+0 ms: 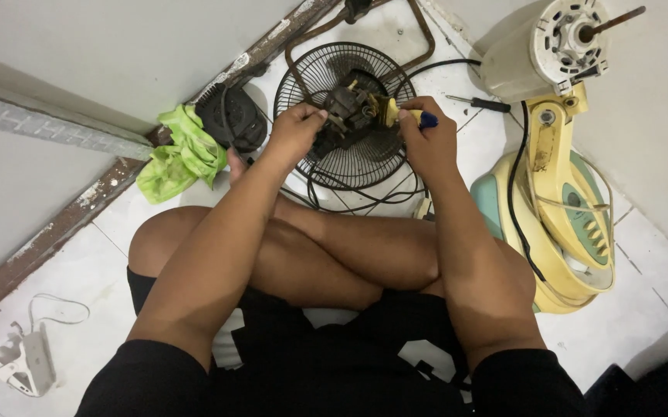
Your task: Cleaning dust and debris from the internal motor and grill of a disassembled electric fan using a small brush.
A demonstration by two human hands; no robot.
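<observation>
Dark metal fan motor (347, 110) sits gripped in the left hand (295, 127) while, at three o'clock, the right hand (425, 137) closes around a blue-handled screwdriver (413, 117), apparently mid-unscrewing; next calls for steady turning.

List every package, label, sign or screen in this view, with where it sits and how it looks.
None that can be made out: no package, sign or screen shows.
The pale yellow and teal fan base at the right has a sloped control panel, its markings too small to tell.
The left hand steadies the dark fan motor over the black wire fan guard; the right hand holds a blue-handled tool.
</observation>
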